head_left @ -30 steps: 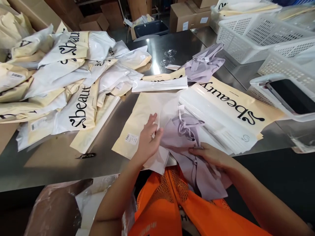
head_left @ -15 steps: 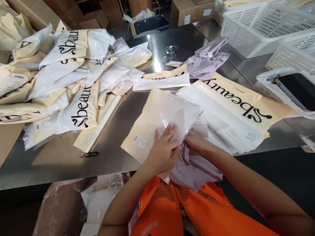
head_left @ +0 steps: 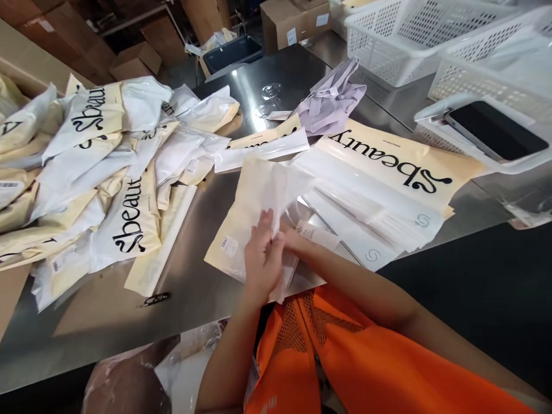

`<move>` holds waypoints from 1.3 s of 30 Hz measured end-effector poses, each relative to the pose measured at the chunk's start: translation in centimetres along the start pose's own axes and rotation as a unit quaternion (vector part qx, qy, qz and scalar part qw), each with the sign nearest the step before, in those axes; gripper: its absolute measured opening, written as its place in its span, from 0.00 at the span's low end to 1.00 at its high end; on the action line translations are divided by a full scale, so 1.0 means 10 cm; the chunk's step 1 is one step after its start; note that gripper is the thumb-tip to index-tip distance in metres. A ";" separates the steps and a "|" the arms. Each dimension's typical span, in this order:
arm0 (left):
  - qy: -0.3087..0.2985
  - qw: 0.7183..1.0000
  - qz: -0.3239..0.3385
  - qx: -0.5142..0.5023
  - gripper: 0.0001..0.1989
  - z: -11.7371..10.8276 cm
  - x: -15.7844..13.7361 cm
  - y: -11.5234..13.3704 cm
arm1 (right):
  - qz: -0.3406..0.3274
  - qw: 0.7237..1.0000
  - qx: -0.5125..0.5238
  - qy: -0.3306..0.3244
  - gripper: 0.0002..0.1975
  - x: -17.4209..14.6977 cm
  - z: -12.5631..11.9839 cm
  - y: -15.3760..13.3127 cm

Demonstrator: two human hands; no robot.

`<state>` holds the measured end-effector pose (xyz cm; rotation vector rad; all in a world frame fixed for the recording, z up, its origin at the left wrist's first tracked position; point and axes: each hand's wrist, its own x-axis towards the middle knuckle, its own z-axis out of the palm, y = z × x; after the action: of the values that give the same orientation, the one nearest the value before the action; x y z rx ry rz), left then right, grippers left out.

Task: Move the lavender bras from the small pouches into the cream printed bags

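Note:
A cream and white plastic mailing bag [head_left: 254,190] with a small barcode label [head_left: 229,246] lies in front of me on the steel table. My left hand [head_left: 264,253] grips its near edge, thumb and fingers closed on the plastic. My right hand [head_left: 292,237] reaches in at the bag's near right side; its fingers are hidden behind the plastic and my left hand. A white printed slip [head_left: 318,234] lies by my right wrist. Right of the bag is a stack of flat mailing bags [head_left: 388,167] with black "beauty" lettering. A lavender garment [head_left: 332,98] lies folded behind them.
Filled mailing bags [head_left: 99,149] are heaped on the left. A small black clip-like object [head_left: 156,299] lies near the front edge. White perforated baskets [head_left: 388,46] stand at the back right, with a phone [head_left: 495,129] on a white tray. Cardboard boxes [head_left: 295,23] are beyond.
The lavender cloth under my right hand has gone from sight. My right hand has moved left, into or behind the bag's near edge, and my left hand has closed on it. The view has shifted right.

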<state>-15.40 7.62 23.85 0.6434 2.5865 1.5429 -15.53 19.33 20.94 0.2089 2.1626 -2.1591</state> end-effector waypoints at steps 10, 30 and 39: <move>0.026 0.997 -0.005 -0.073 0.11 -0.21 0.29 -0.07 | 0.097 0.850 -0.519 0.007 0.13 -0.53 -0.78 0.06; -0.069 0.860 -0.451 -0.229 0.36 -0.17 -1.36 -0.50 | 0.115 0.987 -0.061 -0.094 0.10 -0.08 -0.36 -0.06; -0.050 0.812 -0.405 -0.416 0.29 0.00 -1.25 -0.44 | 0.230 0.900 -0.124 -0.349 0.29 -0.77 -0.24 0.08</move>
<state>-5.45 1.06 18.07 -0.4096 1.4375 1.8935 -7.74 21.38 21.31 -0.0665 1.7127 -1.3867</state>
